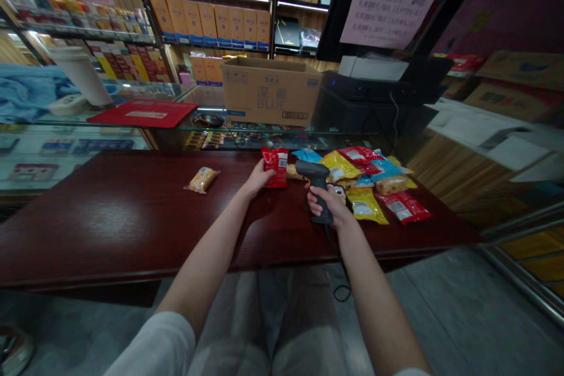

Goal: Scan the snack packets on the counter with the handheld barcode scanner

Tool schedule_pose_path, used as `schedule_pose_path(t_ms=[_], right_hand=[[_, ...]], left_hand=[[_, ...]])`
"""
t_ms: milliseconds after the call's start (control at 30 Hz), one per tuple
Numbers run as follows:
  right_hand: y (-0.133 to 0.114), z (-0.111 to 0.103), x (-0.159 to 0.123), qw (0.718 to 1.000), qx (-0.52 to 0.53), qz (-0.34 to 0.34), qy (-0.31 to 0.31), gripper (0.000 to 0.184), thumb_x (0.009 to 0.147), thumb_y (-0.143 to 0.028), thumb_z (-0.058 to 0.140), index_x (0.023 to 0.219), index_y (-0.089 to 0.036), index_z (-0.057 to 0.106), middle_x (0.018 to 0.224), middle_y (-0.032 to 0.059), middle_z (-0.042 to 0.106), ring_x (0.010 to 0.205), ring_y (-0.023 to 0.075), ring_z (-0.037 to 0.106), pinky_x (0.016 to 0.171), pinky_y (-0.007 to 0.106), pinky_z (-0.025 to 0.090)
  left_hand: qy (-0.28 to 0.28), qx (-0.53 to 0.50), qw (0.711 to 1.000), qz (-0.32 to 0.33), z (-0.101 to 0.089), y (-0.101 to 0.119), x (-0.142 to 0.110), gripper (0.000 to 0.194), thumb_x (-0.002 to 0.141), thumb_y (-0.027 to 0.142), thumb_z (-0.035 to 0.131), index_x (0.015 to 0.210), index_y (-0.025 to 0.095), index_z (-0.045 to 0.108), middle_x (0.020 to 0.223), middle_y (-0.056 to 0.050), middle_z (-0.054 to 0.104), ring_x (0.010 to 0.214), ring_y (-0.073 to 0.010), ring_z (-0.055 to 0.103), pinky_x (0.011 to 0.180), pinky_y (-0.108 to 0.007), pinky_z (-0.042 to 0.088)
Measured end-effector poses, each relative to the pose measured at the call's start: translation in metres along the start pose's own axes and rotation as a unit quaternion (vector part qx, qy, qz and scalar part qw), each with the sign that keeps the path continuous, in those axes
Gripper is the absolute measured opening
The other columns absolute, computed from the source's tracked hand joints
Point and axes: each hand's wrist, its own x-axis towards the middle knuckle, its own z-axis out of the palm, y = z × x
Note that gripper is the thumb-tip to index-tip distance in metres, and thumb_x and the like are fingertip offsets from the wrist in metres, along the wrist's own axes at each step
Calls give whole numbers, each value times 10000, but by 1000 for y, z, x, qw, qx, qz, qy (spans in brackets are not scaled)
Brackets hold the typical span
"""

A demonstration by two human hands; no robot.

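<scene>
My left hand (259, 178) grips a red snack bag (277, 167) by its left side, holding it up with the white barcode label facing me. In my right hand (329, 202) is a black barcode scanner (314, 170), its head turned left toward the bag. The scanner's cable (342, 264) hangs down over the table's front edge. Right of the scanner lies a pile of red, blue and yellow snack bags, among them a yellow bag (366, 205) and a red bag (405, 207). A clear-wrapped bread (202, 180) lies apart on the left.
Everything rests on a dark red wooden table (132, 235). Behind it, a glass counter carries an open cardboard box (271, 91), a computer mouse (208, 120), a red mat (143, 113) and a black printer (383, 85). Stocked shelves line the back.
</scene>
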Motion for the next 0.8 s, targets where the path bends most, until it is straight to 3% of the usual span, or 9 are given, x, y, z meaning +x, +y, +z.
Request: schedule_pose_path(t_ms=[167,333,400,467,600,667,800], right_hand=[[-3,-1,-1,999,37,-18,-15,377,737,-359,775,993,-208,544,539,-106,477,343,37,318,319,155,248],[-3,-2,-1,998,47,-27,-14,397,716,-366,797,974,-200,545,532,-102,487,340,30,306,320,150,252],[-3,-2,-1,998,47,-27,-13,390,710,-372,804,938,-202,537,530,-100,489,341,28,307,320,149,259],[-3,-2,0,999,46,-24,-15,378,714,-375,800,917,-207,528,530,-102,486,342,28,307,317,148,263],[-4,-3,0,999,43,-21,-24,358,738,-372,778,937,-213,526,538,-103,479,346,30,312,317,144,261],[-4,-3,0,999,40,-17,-26,371,735,-378,782,949,-211,529,539,-103,480,347,30,316,318,143,262],[-4,-1,-2,999,38,-15,-13,412,708,-389,807,958,-197,543,539,-106,482,346,21,313,318,137,264]], left_hand=[[24,99,994,35,-3,4,1,608,687,133,573,1289,135,487,1207,-130,676,1067,-233,663,999,-407,505],[89,290,953,18,-24,25,-3,647,782,237,614,1400,146,443,1209,-176,693,1123,-314,664,1028,-451,461],[130,376,917,-23,-33,36,-9,648,818,321,613,1418,136,452,1215,-232,686,1145,-384,655,1014,-497,447],[171,477,861,-50,-40,45,-17,665,842,348,584,1432,70,452,1216,-308,663,1166,-451,628,1007,-553,421],[255,624,739,-6,-39,51,-31,694,866,238,499,1473,-77,377,1454,-410,440,1359,-506,436,1061,-610,343],[238,664,708,37,-31,49,-34,668,874,212,478,1491,-32,396,1544,-350,369,1423,-463,365,1111,-582,307],[116,712,692,44,-12,37,-34,511,905,266,466,1353,54,592,1476,-253,502,1364,-412,437,1112,-532,338]])
